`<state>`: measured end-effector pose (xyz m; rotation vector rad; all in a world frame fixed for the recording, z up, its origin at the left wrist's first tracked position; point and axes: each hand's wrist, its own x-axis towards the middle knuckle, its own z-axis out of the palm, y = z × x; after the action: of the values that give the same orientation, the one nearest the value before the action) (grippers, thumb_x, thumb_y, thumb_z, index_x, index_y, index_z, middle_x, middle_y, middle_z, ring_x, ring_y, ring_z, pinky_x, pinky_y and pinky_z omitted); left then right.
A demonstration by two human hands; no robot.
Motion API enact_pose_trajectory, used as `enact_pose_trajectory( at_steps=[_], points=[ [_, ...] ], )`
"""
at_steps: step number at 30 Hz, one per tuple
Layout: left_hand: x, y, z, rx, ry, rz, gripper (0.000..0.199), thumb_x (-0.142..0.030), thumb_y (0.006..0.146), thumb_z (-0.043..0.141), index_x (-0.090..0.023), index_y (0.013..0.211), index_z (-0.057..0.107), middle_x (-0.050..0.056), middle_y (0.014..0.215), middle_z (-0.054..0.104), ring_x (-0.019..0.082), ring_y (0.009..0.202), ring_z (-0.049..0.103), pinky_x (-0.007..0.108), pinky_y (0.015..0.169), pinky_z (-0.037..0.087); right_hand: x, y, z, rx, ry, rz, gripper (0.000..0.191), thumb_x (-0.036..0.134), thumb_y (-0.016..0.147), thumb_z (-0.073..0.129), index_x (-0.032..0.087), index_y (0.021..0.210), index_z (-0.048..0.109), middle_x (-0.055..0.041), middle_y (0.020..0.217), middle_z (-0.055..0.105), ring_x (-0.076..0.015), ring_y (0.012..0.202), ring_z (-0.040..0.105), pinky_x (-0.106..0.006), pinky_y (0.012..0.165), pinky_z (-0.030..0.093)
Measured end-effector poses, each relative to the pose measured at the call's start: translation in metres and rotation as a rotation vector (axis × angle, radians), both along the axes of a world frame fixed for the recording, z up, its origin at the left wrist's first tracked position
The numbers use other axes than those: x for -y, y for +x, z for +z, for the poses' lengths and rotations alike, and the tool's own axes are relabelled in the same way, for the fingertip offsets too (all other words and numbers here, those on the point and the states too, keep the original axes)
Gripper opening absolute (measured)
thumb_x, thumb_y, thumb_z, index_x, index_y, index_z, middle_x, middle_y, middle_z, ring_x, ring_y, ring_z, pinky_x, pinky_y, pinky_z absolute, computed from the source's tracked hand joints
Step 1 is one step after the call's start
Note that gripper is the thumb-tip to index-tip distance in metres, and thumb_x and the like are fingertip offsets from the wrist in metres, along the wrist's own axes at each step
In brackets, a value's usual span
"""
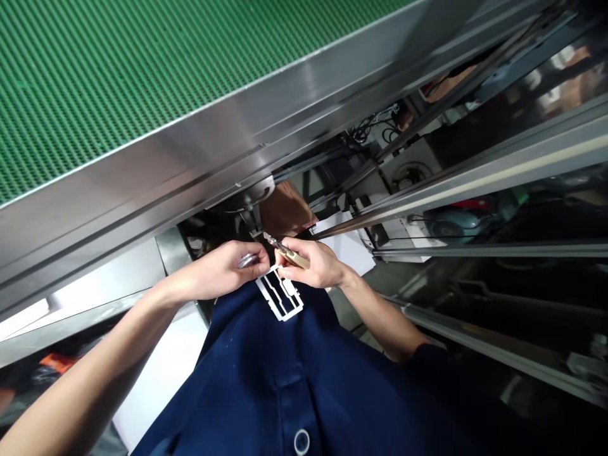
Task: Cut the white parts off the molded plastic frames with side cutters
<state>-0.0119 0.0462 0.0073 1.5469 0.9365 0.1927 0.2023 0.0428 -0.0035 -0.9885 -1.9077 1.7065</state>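
Observation:
Close in front of my body, my right hand (pixel 316 261) is closed around a pair of nippers (pixel 293 257) with pale handles, their metal jaws pointing up and left. Beside it, my left hand (pixel 240 269) is closed, its fingertips at the upper edge of a thin white plastic frame (pixel 280 315). A small shiny grey piece (pixel 247 259) shows between the left thumb and fingers; its kind is unclear. The frame, with long open slots, hangs tilted below both hands before my dark blue clothing. My right fingers also meet its top, partly hiding it.
A green ribbed conveyor belt (pixel 142 57) with a metal side rail (pixel 228 120) runs across the top. Metal bars (pixel 475 183) cross the right side. Below the rail are a brown cardboard piece (pixel 285 209) and white sheets (pixel 349 244). A white surface (pixel 164 367) lies at left.

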Motion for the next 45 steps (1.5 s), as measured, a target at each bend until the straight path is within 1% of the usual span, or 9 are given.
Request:
enact_pose_trajectory(
  at_steps=[4,9,12,15,20,25,32,38,45],
  points=[
    [0.005,0.000,-0.003,0.029,0.039,0.041,0.020,-0.030,0.087,0.050,-0.016,0.072,0.051,-0.002,0.068,0.048,0.011,0.062,0.041,0.022,0.058,0.035,0.002,-0.004,-0.008,-0.048,-0.046,0.004,0.013,0.023,0.078,0.058,0.017,0.082,0.048,0.0040,0.070,0.046,-0.0071,0.060,0.041,-0.020,0.056,0.035],
    [0.018,-0.002,-0.010,0.271,0.061,0.205,0.015,-0.025,0.088,0.050,-0.014,0.080,0.054,0.005,0.092,0.056,0.016,0.083,0.052,0.025,0.074,0.040,0.015,-0.016,-0.023,-0.178,-0.202,-0.131,0.023,0.028,0.074,0.065,0.017,0.083,0.046,0.0042,0.072,0.045,-0.0079,0.062,0.043,-0.021,0.060,0.039],
    [0.027,-0.003,-0.014,0.304,0.028,0.291,0.014,-0.026,0.087,0.053,-0.014,0.081,0.055,0.005,0.088,0.058,0.014,0.075,0.051,0.024,0.068,0.041,0.026,-0.023,-0.027,-0.169,-0.243,-0.210,0.024,0.030,0.074,0.065,0.018,0.084,0.048,0.0037,0.073,0.047,-0.0088,0.064,0.046,-0.022,0.062,0.041],
    [0.031,-0.003,-0.013,0.277,0.013,0.314,0.018,-0.029,0.087,0.054,-0.013,0.078,0.054,0.004,0.080,0.057,0.013,0.068,0.049,0.024,0.062,0.040,0.030,-0.021,-0.024,-0.109,-0.210,-0.193,0.021,0.032,0.078,0.061,0.017,0.087,0.049,0.0023,0.075,0.051,-0.0098,0.066,0.050,-0.022,0.064,0.043],
    [0.030,-0.001,-0.004,0.221,0.041,0.280,0.020,-0.031,0.089,0.051,-0.014,0.080,0.055,0.004,0.080,0.057,0.014,0.071,0.050,0.025,0.065,0.039,0.017,0.009,0.001,0.185,0.153,-0.085,0.023,0.027,0.081,0.057,0.017,0.101,0.052,-0.0028,0.093,0.060,-0.0130,0.081,0.056,-0.026,0.076,0.045],
    [0.026,0.001,-0.001,0.170,0.060,0.230,0.024,-0.034,0.090,0.048,-0.015,0.078,0.052,0.003,0.080,0.056,0.014,0.071,0.048,0.025,0.066,0.038,0.003,0.029,0.039,0.583,0.449,0.188,0.018,0.020,0.081,0.053,0.017,0.099,0.056,-0.0051,0.096,0.061,-0.0176,0.090,0.055,-0.030,0.081,0.040],
    [0.023,0.004,0.006,0.146,0.082,0.170,0.023,-0.033,0.091,0.045,-0.015,0.078,0.049,0.002,0.077,0.053,0.014,0.069,0.047,0.026,0.065,0.037,-0.006,0.025,0.064,0.779,0.516,0.386,0.029,0.025,0.080,0.055,0.018,0.108,0.056,-0.0070,0.095,0.062,-0.0211,0.091,0.056,-0.033,0.080,0.039],
    [0.023,0.006,0.013,0.120,0.092,0.155,0.016,-0.025,0.089,0.046,-0.016,0.076,0.048,0.000,0.075,0.051,0.013,0.067,0.044,0.026,0.063,0.036,-0.014,0.025,0.076,0.812,0.526,0.450,0.031,0.023,0.078,0.057,0.018,0.109,0.057,-0.0077,0.095,0.062,-0.0226,0.092,0.058,-0.032,0.080,0.039],
    [0.023,0.013,0.015,0.098,0.102,0.122,0.009,-0.018,0.085,0.047,-0.016,0.076,0.049,0.000,0.075,0.053,0.014,0.068,0.047,0.026,0.063,0.037,-0.023,0.026,0.087,0.828,0.549,0.505,0.025,0.023,0.074,0.061,0.018,0.098,0.062,-0.0075,0.084,0.064,-0.0233,0.080,0.060,-0.030,0.067,0.037]
  ],
)
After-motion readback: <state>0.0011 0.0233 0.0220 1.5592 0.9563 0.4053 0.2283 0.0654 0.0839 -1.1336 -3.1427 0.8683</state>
